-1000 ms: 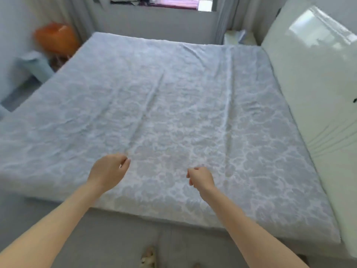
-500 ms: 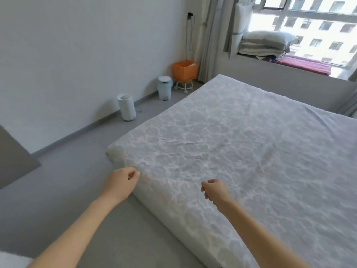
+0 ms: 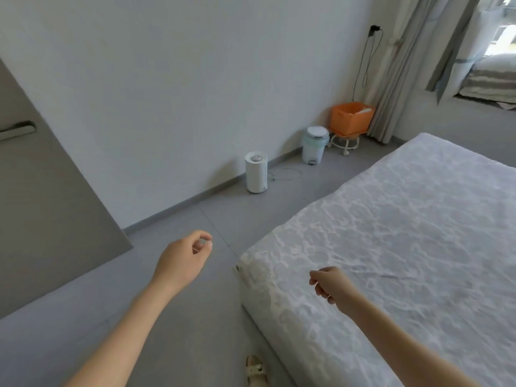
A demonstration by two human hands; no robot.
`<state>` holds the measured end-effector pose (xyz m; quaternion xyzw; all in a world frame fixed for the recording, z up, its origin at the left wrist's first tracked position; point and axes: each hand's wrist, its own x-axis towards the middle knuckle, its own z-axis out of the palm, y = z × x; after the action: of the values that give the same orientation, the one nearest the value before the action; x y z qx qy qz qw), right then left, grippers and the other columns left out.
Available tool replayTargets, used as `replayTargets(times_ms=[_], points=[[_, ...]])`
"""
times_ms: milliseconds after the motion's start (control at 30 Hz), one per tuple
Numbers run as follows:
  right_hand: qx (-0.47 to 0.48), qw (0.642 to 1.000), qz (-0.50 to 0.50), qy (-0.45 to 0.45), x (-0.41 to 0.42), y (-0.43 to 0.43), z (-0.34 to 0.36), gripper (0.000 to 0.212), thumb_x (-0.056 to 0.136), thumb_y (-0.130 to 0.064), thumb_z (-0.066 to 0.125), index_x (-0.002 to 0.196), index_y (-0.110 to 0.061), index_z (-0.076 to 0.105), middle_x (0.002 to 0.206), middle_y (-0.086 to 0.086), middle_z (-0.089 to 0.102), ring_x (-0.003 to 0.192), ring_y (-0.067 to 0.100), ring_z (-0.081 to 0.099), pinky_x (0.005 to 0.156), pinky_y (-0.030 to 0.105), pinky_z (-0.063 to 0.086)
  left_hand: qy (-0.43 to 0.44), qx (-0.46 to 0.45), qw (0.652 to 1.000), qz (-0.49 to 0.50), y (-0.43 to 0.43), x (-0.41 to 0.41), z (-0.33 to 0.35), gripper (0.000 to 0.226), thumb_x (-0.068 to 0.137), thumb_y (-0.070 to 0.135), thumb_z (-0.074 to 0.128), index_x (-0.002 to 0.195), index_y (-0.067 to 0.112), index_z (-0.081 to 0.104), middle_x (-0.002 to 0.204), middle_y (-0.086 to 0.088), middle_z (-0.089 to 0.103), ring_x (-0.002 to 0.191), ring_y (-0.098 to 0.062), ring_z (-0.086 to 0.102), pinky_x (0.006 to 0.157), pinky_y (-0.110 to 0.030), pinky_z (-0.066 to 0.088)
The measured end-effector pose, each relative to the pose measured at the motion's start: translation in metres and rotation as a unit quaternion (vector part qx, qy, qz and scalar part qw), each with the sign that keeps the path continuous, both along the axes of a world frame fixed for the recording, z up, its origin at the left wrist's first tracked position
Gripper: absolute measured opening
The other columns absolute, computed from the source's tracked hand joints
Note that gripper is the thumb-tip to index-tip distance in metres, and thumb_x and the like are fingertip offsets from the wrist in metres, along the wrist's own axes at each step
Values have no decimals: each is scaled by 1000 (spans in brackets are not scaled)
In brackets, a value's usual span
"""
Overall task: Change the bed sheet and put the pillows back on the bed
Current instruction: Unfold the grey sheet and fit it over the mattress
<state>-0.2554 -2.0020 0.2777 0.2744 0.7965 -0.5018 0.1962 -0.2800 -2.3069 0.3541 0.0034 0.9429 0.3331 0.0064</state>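
Note:
The bed (image 3: 405, 247) fills the right side, covered by a pale grey patterned sheet that lies smooth over the mattress and its near corner (image 3: 251, 263). My left hand (image 3: 183, 259) hovers over the grey floor left of that corner, fingers curled with thumb meeting fingertips, holding nothing. Over the bed's near edge my right hand (image 3: 331, 284) is loosely fisted and empty. Folded pillows or bedding (image 3: 491, 76) lie on the window ledge at the far right.
A white cylindrical appliance (image 3: 256, 172) with a loose cord stands by the wall. Beyond it are a small white pedal bin (image 3: 315, 145) and an orange basket (image 3: 352, 118) on a stool. Grey curtains (image 3: 405, 60) hang at the window. A grey door (image 3: 42, 191) stands left. My sandalled foot (image 3: 256, 371) is below.
My view has swung left from the whole bed to its left corner and the floor. Both hands stay curled and empty; the left one is now off the mattress, over the floor.

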Motion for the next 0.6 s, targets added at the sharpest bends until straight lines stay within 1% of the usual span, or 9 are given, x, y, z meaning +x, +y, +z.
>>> replayTargets(times_ms=[100,167,267,333,433,500,600], points=[[8,1000,8,-27,-91,-28,-13,23,88,-8,48,66,-5,56,49,5,49,42,15,34,41,20,21,-22,-12,999,22,-38,-78,-7,14,94,30,51,105,28,59,93,5,67,92,-15,61,82,-31,47],[16,999,9,-42,-149,-45,-19,23,88,-8,46,67,-5,56,50,6,49,43,15,34,43,20,20,-41,-12,999,27,-61,-128,-12,14,94,30,51,105,28,59,93,6,67,91,-16,61,84,-33,48],[32,998,9,-56,-227,-69,-26,20,87,-8,45,70,-5,56,53,7,50,44,16,35,42,20,21,-53,-5,998,20,-90,-200,-21,9,93,30,52,100,35,54,88,7,66,87,-15,61,84,-35,49],[33,998,-1,-60,-274,-83,-34,20,86,-8,45,69,-5,56,53,7,50,44,15,35,41,18,22,-61,-3,998,14,-108,-252,-29,11,93,31,52,104,36,52,87,7,66,87,-14,61,83,-36,49],[25,996,-47,-65,-337,-98,-49,16,84,-3,44,70,-4,53,54,8,49,42,14,35,36,13,22,-87,-10,996,-19,-128,-336,-44,15,94,30,51,108,33,53,89,6,66,90,-15,61,84,-36,48],[19,994,-91,-63,-373,-105,-62,13,83,0,44,72,-4,51,57,10,47,42,14,35,33,11,21,-108,-28,992,-51,-136,-394,-57,15,94,30,50,110,32,52,92,6,66,92,-15,60,83,-33,46],[-3,980,-187,-63,-413,-114,-85,13,85,-1,45,73,-6,48,59,9,43,44,14,33,33,11,21,-126,-39,985,-115,-136,-485,-76,15,95,28,50,110,30,52,91,4,66,89,-16,61,79,-31,45]])
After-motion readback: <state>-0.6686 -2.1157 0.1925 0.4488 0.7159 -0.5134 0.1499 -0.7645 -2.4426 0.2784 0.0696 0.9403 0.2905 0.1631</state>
